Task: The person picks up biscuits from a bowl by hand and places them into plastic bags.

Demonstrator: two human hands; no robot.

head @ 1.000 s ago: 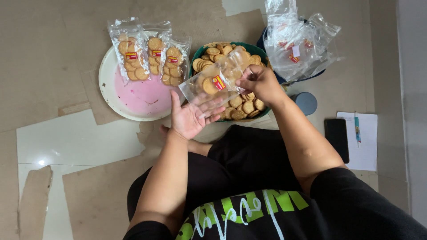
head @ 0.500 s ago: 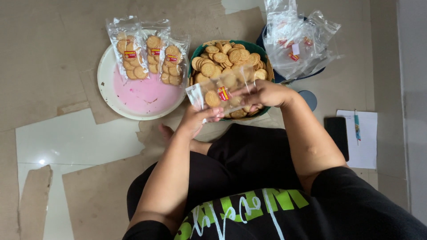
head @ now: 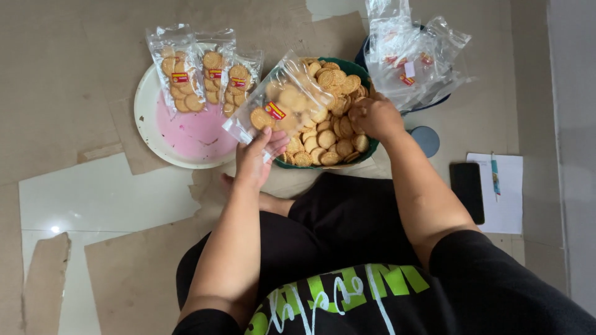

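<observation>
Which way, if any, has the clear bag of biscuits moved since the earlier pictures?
Yes. The clear bag of biscuits, held in the left hand, has shifted left, from over the green bowl toward the white plate.

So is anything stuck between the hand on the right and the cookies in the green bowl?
No. The right hand rests straight on the loose cookies in the green bowl. The clear bag in the left hand is off to one side.
</observation>
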